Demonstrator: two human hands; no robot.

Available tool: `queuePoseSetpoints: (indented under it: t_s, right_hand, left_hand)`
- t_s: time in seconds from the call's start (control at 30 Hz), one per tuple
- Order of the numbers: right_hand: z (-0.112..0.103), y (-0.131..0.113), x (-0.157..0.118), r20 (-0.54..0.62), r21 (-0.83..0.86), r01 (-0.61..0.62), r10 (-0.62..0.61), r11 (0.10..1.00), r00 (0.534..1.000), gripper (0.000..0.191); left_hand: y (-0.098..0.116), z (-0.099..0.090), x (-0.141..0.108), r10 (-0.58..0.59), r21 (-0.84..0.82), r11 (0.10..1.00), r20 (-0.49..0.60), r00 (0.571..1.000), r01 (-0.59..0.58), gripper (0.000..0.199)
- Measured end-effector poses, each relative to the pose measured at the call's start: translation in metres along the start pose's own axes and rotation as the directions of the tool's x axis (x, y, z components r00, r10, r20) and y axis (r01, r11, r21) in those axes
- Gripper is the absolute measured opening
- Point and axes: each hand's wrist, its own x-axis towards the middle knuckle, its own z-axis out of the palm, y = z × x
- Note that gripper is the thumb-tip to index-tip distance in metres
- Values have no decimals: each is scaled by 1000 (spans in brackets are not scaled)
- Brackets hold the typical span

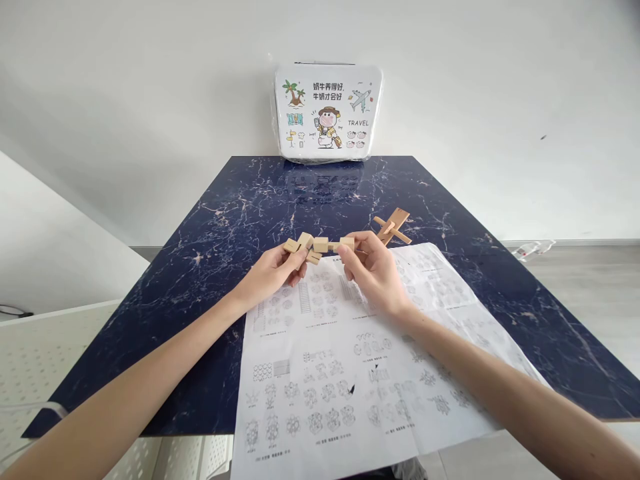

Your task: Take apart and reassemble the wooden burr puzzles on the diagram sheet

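Note:
Light wooden pieces fitted together point(303, 243) are pinched between the thumb and fingers of my left hand point(273, 272), above the top edge of the paper. My right hand point(374, 272) has its thumb and fingers closed on a notched wooden stick point(321, 245), whose left end is close to those pieces; whether they touch is hard to tell. Beyond my right hand, a darker wooden assembly of crossed pieces point(399, 219) lies on the table. A large creased sheet with printed diagrams point(320, 373) spreads beneath both hands and forearms.
The dark blue marbled table point(225, 200) narrows toward a white wall. At its far edge stands a white case with cartoon prints point(329, 113), wrapped in clear plastic. A white perforated surface point(45, 353) is at the left, and a cable crosses the lower left.

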Motion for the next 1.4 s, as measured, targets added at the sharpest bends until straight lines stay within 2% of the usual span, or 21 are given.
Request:
queuePoseSetpoints:
  t_s: [0.13,0.3,0.47,0.6,0.7,0.8,0.93,1.0,1.1,1.23,1.4]
  right_hand:
    - [-1,1,1,-50,-33,-29,27,999,998,29]
    - [0,-1,1,16,-59,-84,85,995,996,35]
    - [1,-4,-1,-15,-108,-117,116,987,993,34]
    - [2,-3,-2,-12,-151,-94,94,984,996,34]
    - [3,-2,-3,-5,-167,-86,86,982,996,34]
    - [3,-2,-4,8,-199,-79,82,977,997,33]
    - [6,-6,-7,45,-266,-68,82,962,996,33]
    - [8,-6,-9,54,-286,-72,91,956,994,32]
    - [11,-6,-10,71,-297,-86,111,951,991,30]
    - [13,-7,-11,104,-316,-95,134,944,986,27]
    - [13,-8,-11,118,-304,-127,169,944,979,29]
  left_hand:
    - [-1,0,0,6,-18,1000,10,1000,-6,36]
    - [-2,-1,-2,2,-27,1000,18,1000,-2,35]
    - [-4,-1,-2,-8,30,1000,5,1000,8,39]
    - [-7,3,-3,12,115,993,-29,999,-8,43]
    - [-8,7,-4,41,174,984,-43,998,-33,38]
    - [-7,10,-7,102,212,973,-34,994,-92,46]
    - [-4,14,-10,161,296,943,3,987,-154,38]
    - [-2,15,-10,151,328,933,8,988,-145,46]
    - [-2,17,-10,127,376,920,-30,991,-107,66]
    - [-4,17,-9,119,484,873,-97,988,-58,58]
    - [-6,14,-7,150,634,773,-131,980,-33,62]
